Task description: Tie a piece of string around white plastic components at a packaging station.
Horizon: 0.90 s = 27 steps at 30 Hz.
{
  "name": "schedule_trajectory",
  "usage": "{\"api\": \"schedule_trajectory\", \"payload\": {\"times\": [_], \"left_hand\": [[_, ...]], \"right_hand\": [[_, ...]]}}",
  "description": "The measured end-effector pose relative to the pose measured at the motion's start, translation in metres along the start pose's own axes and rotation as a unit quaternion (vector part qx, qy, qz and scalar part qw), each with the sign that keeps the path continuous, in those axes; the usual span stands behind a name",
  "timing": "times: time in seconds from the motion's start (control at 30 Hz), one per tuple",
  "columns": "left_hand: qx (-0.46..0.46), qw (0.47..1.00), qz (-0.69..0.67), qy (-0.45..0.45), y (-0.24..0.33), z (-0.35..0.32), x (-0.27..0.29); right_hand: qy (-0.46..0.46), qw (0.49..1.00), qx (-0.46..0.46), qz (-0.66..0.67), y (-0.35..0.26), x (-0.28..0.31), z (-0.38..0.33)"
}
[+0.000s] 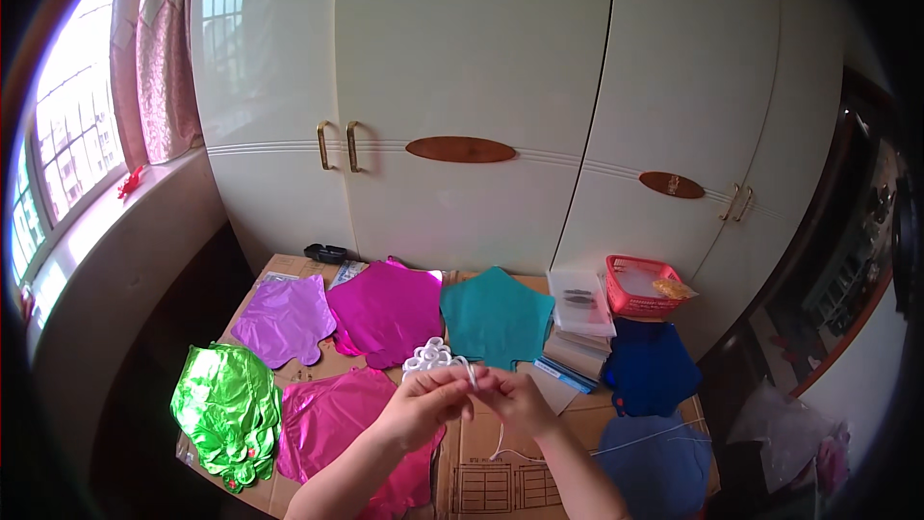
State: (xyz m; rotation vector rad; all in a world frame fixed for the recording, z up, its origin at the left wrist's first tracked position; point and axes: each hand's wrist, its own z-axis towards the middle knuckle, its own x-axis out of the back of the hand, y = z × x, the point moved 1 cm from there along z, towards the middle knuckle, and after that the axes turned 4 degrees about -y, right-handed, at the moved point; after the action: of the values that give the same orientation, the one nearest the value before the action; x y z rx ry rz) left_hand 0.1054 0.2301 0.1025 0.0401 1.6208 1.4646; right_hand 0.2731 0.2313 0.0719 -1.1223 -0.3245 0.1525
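My left hand and my right hand meet at the middle of the cardboard, fingertips pinched together. Between them is a thin white string, with a small loop standing up above the fingertips. Its thin tail hangs below my right hand and seems to run right across the cardboard. Just behind my left hand lies a heap of small white rings, partly hidden by the fingers. Flat foil sheets surround the hands: magenta and teal behind, pink under my left forearm.
The cardboard bears more flat foil sheets: lilac, shiny green, dark blue and pale blue. Back right are a clear plastic box and a red basket. Cream cabinet doors stand behind.
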Motion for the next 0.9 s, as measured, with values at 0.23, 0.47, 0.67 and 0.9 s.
{"api": "schedule_trajectory", "payload": {"times": [0.23, 0.47, 0.67, 0.9], "left_hand": [[-0.064, 0.921, 0.381, -0.051, 0.009, -0.007, 0.008], [-0.104, 0.934, 0.34, 0.028, 0.021, -0.004, -0.002], [-0.026, 0.963, 0.246, -0.111, 0.026, -0.018, -0.003], [-0.037, 0.794, 0.601, -0.084, 0.043, -0.014, -0.013]], "right_hand": [[0.063, 0.985, 0.066, -0.146, -0.062, -0.001, -0.005], [-0.028, 0.951, 0.153, -0.266, -0.056, -0.005, -0.008], [0.057, 0.978, 0.071, -0.19, -0.058, -0.004, -0.004], [0.07, 0.988, -0.062, -0.119, -0.074, 0.001, -0.01]]}}
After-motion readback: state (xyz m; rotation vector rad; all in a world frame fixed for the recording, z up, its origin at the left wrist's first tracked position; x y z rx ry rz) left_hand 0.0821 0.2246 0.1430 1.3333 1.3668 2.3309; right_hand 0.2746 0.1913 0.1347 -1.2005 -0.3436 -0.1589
